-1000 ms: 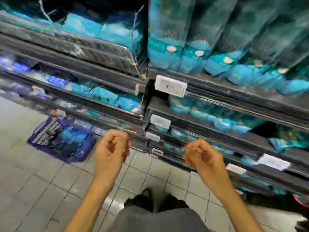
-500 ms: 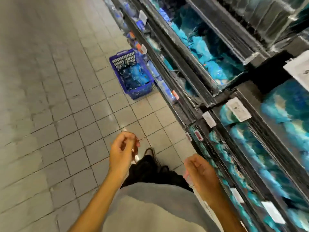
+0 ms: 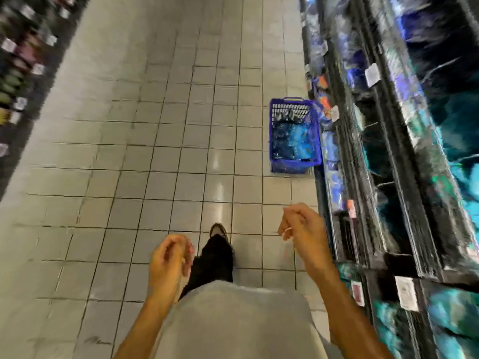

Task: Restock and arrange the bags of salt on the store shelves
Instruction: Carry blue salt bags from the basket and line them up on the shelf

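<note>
Salt bags point(image 3: 294, 141) sit in a heap of blue and teal inside the blue basket point(image 3: 295, 161), which stands on the tiled floor point(image 3: 155, 141) just beside the foot of the shelves point(image 3: 388, 151) on my right. More teal and blue bags already fill those shelves, though the picture is too blurred for me to tell how neatly they lie or where gaps remain. My left hand point(image 3: 169, 257) hangs in front of me with the fingers loosely curled and nothing in its grip. My right hand point(image 3: 302, 229) is raised a little nearer the shelves, fingers likewise loosely curled, and it holds nothing either. Both hands are well apart from the basket, which lies ahead of me down the aisle. I judge the restocking only partly done: the basket has plenty of stock in it, so I have more bags to fetch, carry to the shelves and set in order.
</note>
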